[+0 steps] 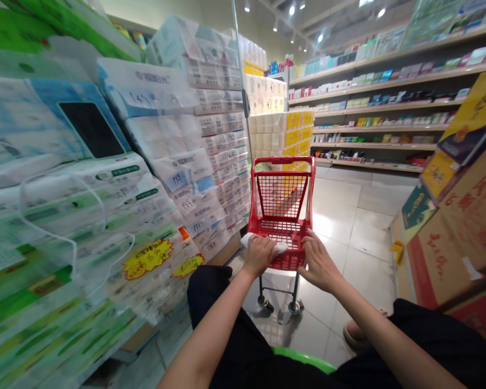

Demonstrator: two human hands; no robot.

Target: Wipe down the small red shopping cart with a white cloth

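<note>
A small red shopping cart [282,189] stands on the tiled floor straight ahead of me. My left hand [260,254] presses a white cloth [248,239] against the cart's near left rim, fingers curled over the cloth. My right hand [318,260] rests on the near right rim of the cart, fingers spread along the red mesh. I am low down, with my knees in dark trousers visible below my arms.
Tall stacks of wrapped tissue packs [174,156] line the left side, with yellow price tags [148,258]. Cardboard boxes [457,227] are stacked on the right. Store shelves [372,108] with goods run along the far right. A green rim [303,357] shows beneath me.
</note>
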